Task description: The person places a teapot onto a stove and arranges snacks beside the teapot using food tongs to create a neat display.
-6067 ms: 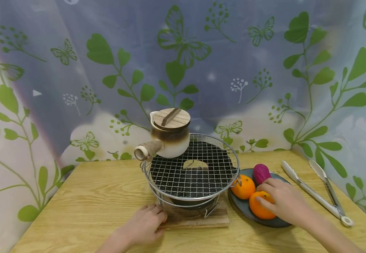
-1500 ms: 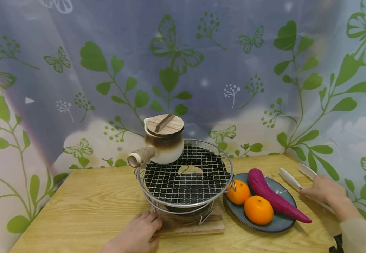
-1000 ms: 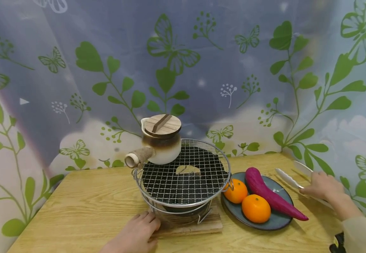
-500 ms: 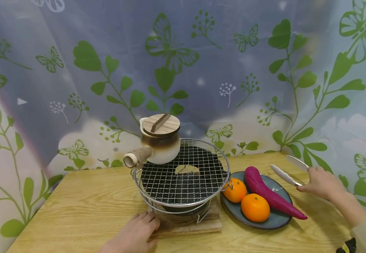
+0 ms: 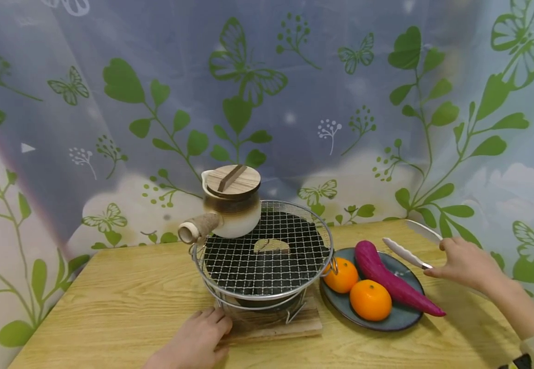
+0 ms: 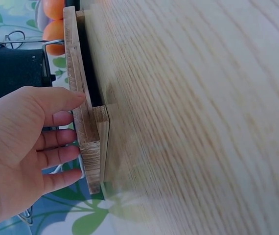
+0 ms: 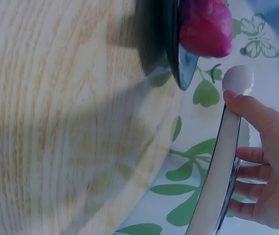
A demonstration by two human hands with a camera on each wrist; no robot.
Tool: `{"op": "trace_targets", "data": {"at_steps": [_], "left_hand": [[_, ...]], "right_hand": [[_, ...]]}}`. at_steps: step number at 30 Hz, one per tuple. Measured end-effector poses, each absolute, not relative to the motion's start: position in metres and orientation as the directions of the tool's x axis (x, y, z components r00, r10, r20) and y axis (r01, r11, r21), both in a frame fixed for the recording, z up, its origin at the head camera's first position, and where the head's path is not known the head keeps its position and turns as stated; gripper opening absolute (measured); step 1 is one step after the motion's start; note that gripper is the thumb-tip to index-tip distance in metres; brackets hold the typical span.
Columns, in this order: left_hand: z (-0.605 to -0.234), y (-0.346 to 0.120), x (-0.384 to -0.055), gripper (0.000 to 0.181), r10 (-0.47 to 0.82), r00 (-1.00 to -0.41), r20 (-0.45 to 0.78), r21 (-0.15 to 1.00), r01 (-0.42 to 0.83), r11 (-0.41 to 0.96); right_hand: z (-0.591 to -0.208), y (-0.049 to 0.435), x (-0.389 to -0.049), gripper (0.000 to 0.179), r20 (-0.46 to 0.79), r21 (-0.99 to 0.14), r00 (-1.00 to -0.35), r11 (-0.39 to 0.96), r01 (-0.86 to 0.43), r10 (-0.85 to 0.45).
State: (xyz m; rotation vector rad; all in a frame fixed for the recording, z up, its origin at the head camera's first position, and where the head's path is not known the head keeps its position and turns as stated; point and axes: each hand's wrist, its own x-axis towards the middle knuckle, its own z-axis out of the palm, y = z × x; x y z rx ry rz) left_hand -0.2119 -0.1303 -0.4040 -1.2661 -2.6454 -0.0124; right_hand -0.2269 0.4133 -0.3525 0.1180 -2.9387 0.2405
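1. Your left hand (image 5: pixel 197 335) grips the corner of the wooden board (image 5: pixel 290 330) under the grill (image 5: pixel 271 296) – probably to keep it steady.
2. Your right hand (image 5: pixel 467 264) holds the tongs (image 5: pixel 405 252), thumb on one arm and fingers on the other, apparently so a squeeze would close them.
3. The tongs are right of the plate (image 5: pixel 400 319) – tips spread, one near the purple sweet potato (image 5: pixel 389 279).

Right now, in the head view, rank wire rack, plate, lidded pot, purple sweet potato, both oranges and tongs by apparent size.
1. Wire rack
2. Plate
3. Lidded pot
4. Purple sweet potato
5. Front orange and rear orange: order unsure; the first is nearer, the second partly covered.
Tongs: unranked, partly hidden by the right hand.
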Motion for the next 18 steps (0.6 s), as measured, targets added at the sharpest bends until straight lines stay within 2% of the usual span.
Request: {"op": "trace_targets", "data": {"at_steps": [3,7,18], "left_hand": [[-0.404,-0.131,-0.212,0.022,0.768,-0.615,0.178,-0.08,0.769,0.635],[-0.403,-0.131,-0.212,0.021,0.767,-0.624,0.152,-0.06,0.768,0.637],[-0.405,-0.132,-0.212,0.021,0.769,-0.61,0.191,-0.084,0.771,0.632]], "right_hand": [[-0.351,0.408,-0.226,0.071,0.216,-0.149,-0.973,0.982,-0.114,-0.08],[-0.349,0.403,-0.223,0.069,0.236,-0.138,-0.967,0.982,-0.128,-0.093],[-0.344,0.391,-0.216,0.088,0.22,-0.148,-0.969,0.978,-0.148,-0.113]]}}
